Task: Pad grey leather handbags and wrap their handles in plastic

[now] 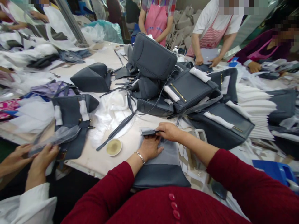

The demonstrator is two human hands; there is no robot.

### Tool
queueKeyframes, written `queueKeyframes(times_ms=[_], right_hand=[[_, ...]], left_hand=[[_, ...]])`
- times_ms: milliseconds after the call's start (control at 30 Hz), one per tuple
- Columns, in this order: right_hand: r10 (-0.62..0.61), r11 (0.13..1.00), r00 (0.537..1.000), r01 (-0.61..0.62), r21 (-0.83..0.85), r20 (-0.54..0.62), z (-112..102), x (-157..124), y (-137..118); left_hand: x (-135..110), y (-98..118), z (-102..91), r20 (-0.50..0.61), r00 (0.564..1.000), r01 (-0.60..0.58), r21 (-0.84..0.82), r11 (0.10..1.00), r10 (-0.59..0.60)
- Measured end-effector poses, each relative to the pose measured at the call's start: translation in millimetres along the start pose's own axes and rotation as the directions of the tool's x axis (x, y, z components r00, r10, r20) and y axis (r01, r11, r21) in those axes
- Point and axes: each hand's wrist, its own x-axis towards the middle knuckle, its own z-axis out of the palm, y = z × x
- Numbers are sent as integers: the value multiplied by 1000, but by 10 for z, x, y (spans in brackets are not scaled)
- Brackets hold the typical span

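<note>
Hands: left hand (150, 147) palm down over dark bag (161, 176), thumb spread | right hand (170, 131) pinching dark strip (149, 132), forearm slanting inward

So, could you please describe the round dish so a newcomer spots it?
From the heap of dark bags on the table, come toward the person's left hand. The dish lies left of the bracelet. Its round, yellowish face sets it apart from the dark strap beside it.

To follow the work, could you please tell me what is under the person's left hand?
A grey panel shows around the left hand; whatever lies directly beneath the palm is covered.
</note>
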Motion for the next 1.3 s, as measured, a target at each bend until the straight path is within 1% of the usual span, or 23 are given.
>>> queueKeyframes(times_ms=[33, 100, 167, 233, 267, 333, 433, 533, 633, 767, 900, 967, 1000, 1100, 1167, 1233, 1300], right_hand=[[-2, 1000, 1000, 2, 5, -17, 64, -74, -39], [38, 998, 997, -35, 54, -60, 217, -217, -76], [66, 989, 994, -54, 141, -83, 372, -347, -73], [75, 970, 992, -49, 239, -98, 502, -455, -49], [81, 957, 991, -49, 284, -104, 553, -500, -35], [109, 933, 988, -63, 354, -110, 625, -571, -8], [128, 913, 986, -77, 399, -103, 673, -651, 11], [80, 916, 991, -30, 400, -110, 689, -718, -5], [36, 933, 989, 18, 360, -143, 728, -771, -47], [-22, 965, 975, 78, 250, -219, 845, -823, -118], [-66, 986, 965, 102, 132, -253, 948, -876, -192], [-82, 991, 972, 102, 83, -222, 961, -893, -228], [-91, 993, 978, 104, 57, -187, 958, -897, -246], [-111, 993, 994, 110, -34, -17, 928, -877, -305], [-101, 989, 990, 111, -95, 99, 902, -839, -353], [-74, 986, 982, 99, -136, 176, 871, -794, -398], [-49, 988, 977, 77, -133, 207, 830, -770, -420]], left_hand=[[-8, -10, 2, 11, 1000, -10, -14, 1000, 10], [-51, -40, -16, 41, 998, -47, -50, 998, 50], [-140, -79, -62, 62, 994, -88, -92, 992, 94], [-271, -115, -126, 74, 991, -100, -125, 987, 110], [-345, -130, -157, 81, 992, -89, -138, 986, 101], [-496, -155, -204, 89, 995, -29, -161, 987, 43], [-681, -194, -200, 52, 993, 114, -208, 972, -105], [-777, -254, -121, -12, 967, 240, -307, 921, -256], [-795, -315, -30, -45, 938, 294, -423, 857, -343], [-777, -341, 43, -52, 917, 315, -514, 798, -396], [-767, -338, 93, -55, 929, 273, -567, 778, -366], [-766, -350, 117, -30, 941, 260, -576, 775, -337], [-765, -360, 126, -9, 946, 261, -576, 775, -325], [-756, -397, 141, 62, 949, 287, -572, 768, -309], [-740, -412, 144, 101, 943, 317, -567, 760, -318], [-716, -411, 146, 102, 935, 337, -557, 759, -340], [-687, -396, 146, 74, 929, 343, -540, 769, -362]])
